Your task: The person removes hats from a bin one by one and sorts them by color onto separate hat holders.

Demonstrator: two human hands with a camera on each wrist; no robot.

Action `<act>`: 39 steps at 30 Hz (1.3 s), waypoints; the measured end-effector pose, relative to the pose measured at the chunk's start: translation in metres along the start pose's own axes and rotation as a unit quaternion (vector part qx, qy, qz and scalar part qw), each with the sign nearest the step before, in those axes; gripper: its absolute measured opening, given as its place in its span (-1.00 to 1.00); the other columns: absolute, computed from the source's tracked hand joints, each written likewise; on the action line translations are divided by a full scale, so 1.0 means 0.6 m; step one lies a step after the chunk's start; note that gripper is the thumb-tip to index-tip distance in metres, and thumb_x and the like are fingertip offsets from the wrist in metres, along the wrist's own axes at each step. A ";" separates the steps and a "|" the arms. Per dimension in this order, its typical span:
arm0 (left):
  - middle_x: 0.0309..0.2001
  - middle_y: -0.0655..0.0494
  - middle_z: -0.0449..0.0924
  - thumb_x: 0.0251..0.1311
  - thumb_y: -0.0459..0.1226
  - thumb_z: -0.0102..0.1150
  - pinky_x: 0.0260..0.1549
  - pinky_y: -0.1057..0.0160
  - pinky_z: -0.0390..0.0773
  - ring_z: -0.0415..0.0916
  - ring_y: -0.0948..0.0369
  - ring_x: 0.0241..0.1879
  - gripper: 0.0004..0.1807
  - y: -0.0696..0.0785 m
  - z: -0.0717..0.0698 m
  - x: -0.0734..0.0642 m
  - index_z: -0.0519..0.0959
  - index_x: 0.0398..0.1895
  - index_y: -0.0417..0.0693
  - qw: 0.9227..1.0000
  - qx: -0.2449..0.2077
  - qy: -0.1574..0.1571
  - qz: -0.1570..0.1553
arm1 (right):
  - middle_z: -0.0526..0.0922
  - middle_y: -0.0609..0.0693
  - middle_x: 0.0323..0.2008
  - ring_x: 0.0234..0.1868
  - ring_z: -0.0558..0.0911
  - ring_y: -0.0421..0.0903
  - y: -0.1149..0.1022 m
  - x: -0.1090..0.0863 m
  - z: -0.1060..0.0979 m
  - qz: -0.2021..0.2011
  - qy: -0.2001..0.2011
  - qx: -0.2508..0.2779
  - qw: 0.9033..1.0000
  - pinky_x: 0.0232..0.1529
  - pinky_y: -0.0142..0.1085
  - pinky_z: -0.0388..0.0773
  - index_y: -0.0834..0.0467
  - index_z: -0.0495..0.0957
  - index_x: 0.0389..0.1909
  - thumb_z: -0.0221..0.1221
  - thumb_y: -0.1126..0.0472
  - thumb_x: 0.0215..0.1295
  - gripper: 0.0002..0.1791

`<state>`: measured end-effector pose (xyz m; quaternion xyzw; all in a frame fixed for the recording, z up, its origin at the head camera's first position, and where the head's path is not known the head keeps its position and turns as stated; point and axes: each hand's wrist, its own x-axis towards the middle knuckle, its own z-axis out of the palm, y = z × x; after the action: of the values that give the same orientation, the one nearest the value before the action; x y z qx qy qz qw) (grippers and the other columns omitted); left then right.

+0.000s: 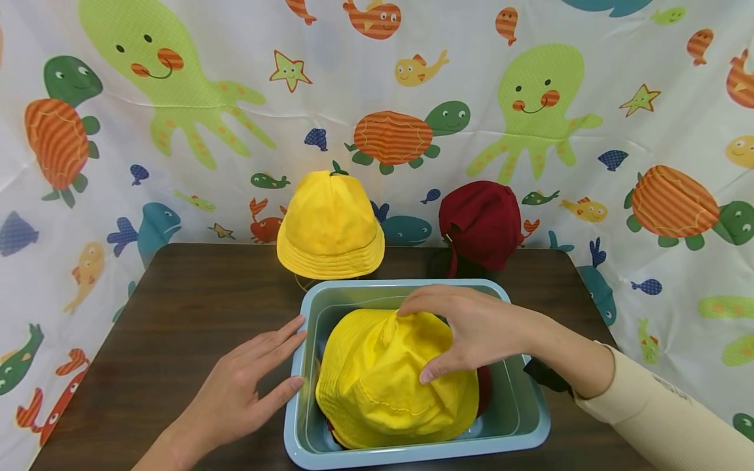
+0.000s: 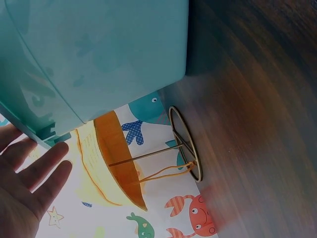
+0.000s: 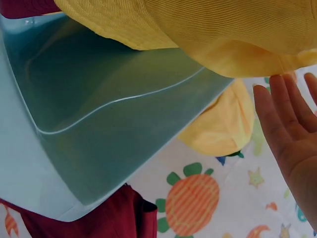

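Note:
A floppy yellow bucket hat [image 1: 383, 386] lies in a light blue plastic tub [image 1: 424, 454], over dark red fabric [image 1: 485, 390] that peeks out at its right side. My right hand [image 1: 471, 327] arches over this hat, thumb and fingers spread wide apart. In the right wrist view its straight fingers [image 3: 286, 106] reach the hat's lower edge. On the tub's left side, my left hand [image 1: 241, 379] rests its outstretched fingertips against the rim. The left wrist view shows those fingers [image 2: 52, 158] by the tub's rim from below.
Behind the tub, a second yellow bucket hat [image 1: 330, 226] with a green tip sits on a wire stand [image 2: 194, 162]. To its right is a dark red cap [image 1: 483, 222]. A sea-animal curtain [image 1: 235, 39] hangs behind the dark wooden table [image 1: 177, 314].

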<state>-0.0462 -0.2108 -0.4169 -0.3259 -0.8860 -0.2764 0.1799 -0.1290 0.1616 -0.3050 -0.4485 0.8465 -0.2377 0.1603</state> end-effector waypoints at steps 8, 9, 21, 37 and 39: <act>0.50 0.11 0.42 0.18 -0.17 0.48 0.37 0.56 0.15 0.53 0.18 0.32 -0.26 0.001 0.000 -0.001 0.51 0.47 -0.03 1.000 0.001 -0.002 -0.009 | 0.62 -0.20 0.18 0.21 0.55 -0.19 0.000 0.010 0.004 -0.019 -0.011 0.007 1.000 0.30 -0.16 0.53 0.00 0.62 0.23 0.53 -0.22 0.11 -0.30; 0.50 0.11 0.43 0.18 -0.18 0.49 0.37 0.56 0.16 0.53 0.18 0.31 -0.26 0.001 0.000 -0.001 0.51 0.46 -0.04 1.000 0.000 -0.001 -0.009 | 0.63 -0.20 0.16 0.18 0.56 -0.20 0.000 0.010 0.004 -0.020 -0.012 0.009 1.000 0.28 -0.17 0.54 0.01 0.63 0.21 0.53 -0.20 0.12 -0.32; 0.51 0.15 0.40 0.17 -0.19 0.50 0.37 0.53 0.20 0.52 0.18 0.33 -0.24 0.002 -0.001 -0.003 0.50 0.48 0.00 0.999 0.001 -0.014 -0.030 | 0.69 -0.23 -0.06 -0.03 0.59 -0.23 -0.001 0.019 0.011 -0.046 -0.023 0.042 0.998 0.10 -0.27 0.61 0.04 0.71 0.02 0.45 0.05 0.31 -0.68; 0.52 0.15 0.39 0.18 -0.18 0.50 0.36 0.51 0.22 0.52 0.19 0.33 -0.25 0.002 -0.002 -0.004 0.50 0.48 -0.02 0.999 0.005 -0.017 -0.031 | 0.69 -0.24 -0.27 -0.24 0.56 -0.30 -0.004 0.014 0.009 -0.073 -0.002 0.053 0.996 -0.13 -0.35 0.65 0.08 0.74 -0.15 0.40 0.25 0.36 -0.90; 0.52 0.14 0.39 0.18 -0.18 0.49 0.37 0.52 0.22 0.52 0.18 0.33 -0.25 0.002 -0.003 -0.004 0.50 0.48 -0.02 0.999 0.005 -0.016 -0.031 | 0.69 -0.24 -0.27 -0.25 0.57 -0.31 -0.005 0.012 0.005 -0.069 0.003 0.050 0.996 -0.14 -0.37 0.65 0.08 0.74 -0.14 0.40 0.26 0.36 -0.90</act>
<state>-0.0434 -0.2120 -0.4164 -0.3023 -0.8997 -0.2722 0.1583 -0.1295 0.1534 -0.3065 -0.4968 0.8010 -0.2916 0.1629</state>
